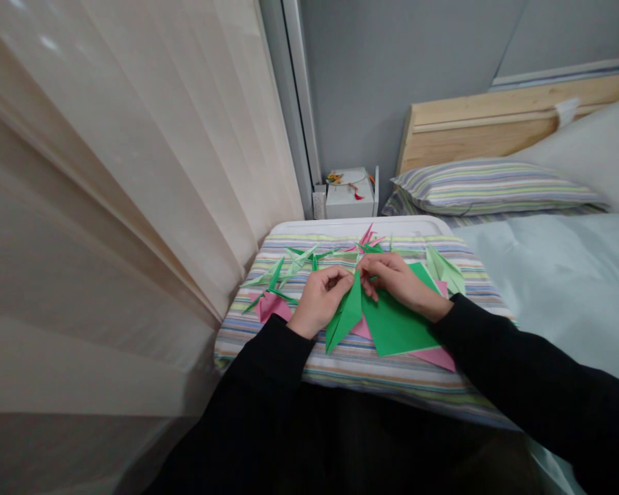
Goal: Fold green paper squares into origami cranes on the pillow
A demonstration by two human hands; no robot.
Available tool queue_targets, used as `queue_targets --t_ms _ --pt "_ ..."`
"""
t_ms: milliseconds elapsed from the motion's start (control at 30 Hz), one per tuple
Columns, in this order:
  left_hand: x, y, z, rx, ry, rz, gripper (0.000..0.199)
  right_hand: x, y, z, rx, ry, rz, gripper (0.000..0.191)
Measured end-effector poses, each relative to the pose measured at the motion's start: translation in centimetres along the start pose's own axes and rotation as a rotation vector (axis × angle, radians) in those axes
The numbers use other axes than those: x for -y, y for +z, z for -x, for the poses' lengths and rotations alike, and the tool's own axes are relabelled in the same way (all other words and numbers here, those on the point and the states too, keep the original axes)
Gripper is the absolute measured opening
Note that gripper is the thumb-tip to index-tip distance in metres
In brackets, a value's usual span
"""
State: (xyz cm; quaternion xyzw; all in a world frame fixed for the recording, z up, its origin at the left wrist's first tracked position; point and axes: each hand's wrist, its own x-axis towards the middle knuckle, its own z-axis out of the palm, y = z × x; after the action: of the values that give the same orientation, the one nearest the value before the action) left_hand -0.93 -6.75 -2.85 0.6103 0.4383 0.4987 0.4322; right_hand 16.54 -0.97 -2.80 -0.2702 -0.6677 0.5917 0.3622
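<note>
A partly folded green origami paper [346, 317] hangs with its wide end toward me and its narrow tip up between my fingers. My left hand [322, 297] pinches it near the tip, thumb and fingers closed. On the other side of the same tip, my right hand [392, 276] has its thumb and index finger closed together, the other fingers curled. Under my right hand lies a stack of flat green paper [399, 323]. Pink paper [436, 357] sticks out beneath the stack. Green paper cranes [300, 261] and pink folded paper [271, 306] lie left of my left hand.
A striped cloth [268, 344] covers the small table, whose white rim [361, 225] shows at the back. More pink folded pieces [370, 237] and a light green one [445, 269] lie beyond my hands. A curtain [134, 172] hangs left; a bed [557, 275] stands right.
</note>
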Motion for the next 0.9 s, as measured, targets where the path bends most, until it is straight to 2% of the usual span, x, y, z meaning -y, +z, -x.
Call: queue_targets --t_ms 133,400,633,900 --pt "0.01 0.03 -0.03 -0.001 0.022 0.001 0.030 0.24 0.02 0.11 0.021 0.002 0.036 0.027" --pt "0.06 0.06 -0.14 0.010 0.013 0.004 0.024 0.27 0.15 0.21 -0.057 -0.041 0.054 0.024" --pt "0.18 -0.03 -0.14 0.012 0.016 0.026 0.023 0.39 0.16 0.31 -0.065 -0.060 0.129 0.025" --pt "-0.03 0.13 -0.17 -0.002 0.011 0.056 0.023 0.34 -0.02 0.20 -0.056 -0.067 0.113 0.024"
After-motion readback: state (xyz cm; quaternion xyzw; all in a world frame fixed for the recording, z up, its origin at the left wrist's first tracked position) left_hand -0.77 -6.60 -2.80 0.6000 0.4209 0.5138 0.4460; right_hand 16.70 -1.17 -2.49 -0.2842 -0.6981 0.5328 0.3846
